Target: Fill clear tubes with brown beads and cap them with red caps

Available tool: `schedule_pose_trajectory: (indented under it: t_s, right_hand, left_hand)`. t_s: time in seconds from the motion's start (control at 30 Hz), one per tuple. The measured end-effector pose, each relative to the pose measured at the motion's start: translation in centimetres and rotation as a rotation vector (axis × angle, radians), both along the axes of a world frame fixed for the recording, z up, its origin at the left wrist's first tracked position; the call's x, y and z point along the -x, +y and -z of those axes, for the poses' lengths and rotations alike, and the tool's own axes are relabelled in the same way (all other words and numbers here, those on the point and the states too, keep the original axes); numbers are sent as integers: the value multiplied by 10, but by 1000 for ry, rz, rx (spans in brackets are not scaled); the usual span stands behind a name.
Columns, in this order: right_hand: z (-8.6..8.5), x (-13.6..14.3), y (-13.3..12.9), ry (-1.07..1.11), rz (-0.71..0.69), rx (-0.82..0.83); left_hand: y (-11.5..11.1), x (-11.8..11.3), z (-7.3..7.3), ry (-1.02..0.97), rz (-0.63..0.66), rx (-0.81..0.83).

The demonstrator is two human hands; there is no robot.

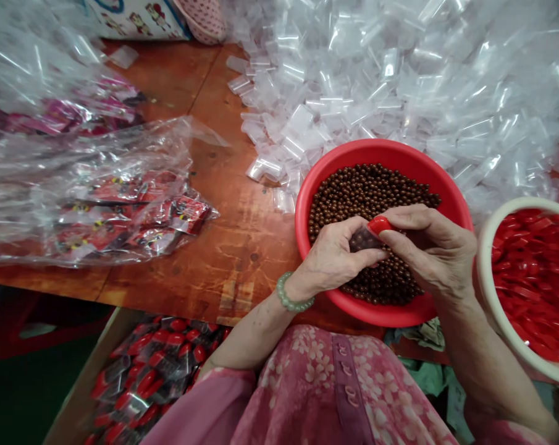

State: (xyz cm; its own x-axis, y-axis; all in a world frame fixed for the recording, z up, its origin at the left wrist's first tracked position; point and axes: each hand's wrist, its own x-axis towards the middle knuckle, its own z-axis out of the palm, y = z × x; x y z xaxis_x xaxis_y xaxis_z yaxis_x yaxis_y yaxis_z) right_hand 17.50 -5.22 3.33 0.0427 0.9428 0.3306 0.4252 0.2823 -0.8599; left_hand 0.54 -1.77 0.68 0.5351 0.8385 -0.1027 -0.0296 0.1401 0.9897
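Note:
Over a red basin (307,194) of small brown balls (369,185), my left hand (337,253) is closed on a small clear container (362,240) with dark contents. My right hand (430,244) pinches a red cap (379,224) between thumb and fingers. The cap touches the container's end nearest my right hand; whether it is seated I cannot tell. A green bead bracelet (291,296) circles my left wrist.
Many clear empty containers (381,80) are heaped behind the basin. A white-rimmed tub (485,266) of red caps (533,278) stands right. Plastic bags (121,204) with red packets lie left on the wooden table (214,247). Below, a box (87,377) holds red-capped containers (149,371).

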Motion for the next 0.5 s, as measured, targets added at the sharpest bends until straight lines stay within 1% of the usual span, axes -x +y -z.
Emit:
schedule_pose_trajectory:
  t_s: [0.13,0.3,0.4,0.5]
  right_hand:
    - [-3,-3,-1,-22,-20,27]
    - [-6,-8,0,-94,-121,9]
    - [-5,-11,-2,-169,-162,8]
    - [-2,-12,-5,-203,-157,-30]
  left_hand:
    - [0,0,1,30,15,-54]
    - [0,0,4,86,78,-107]
    - [0,0,6,123,115,-150]
    - [1,0,8,125,123,-179]
